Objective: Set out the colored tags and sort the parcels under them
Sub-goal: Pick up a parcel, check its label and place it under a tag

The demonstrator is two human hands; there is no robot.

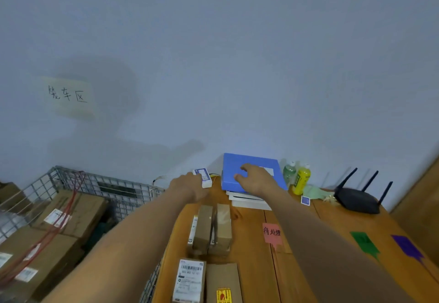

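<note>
Labelled parcels lie nearest you on the counter, left of the pink tag. Your left hand closes its grip around a small white box; your right hand rests spread, empty, on the blue folder. Lift the box clear, read its label, then place it squarely below its tag.

Parcel-sorting room: caged cartons, labelled wall sign.
</note>
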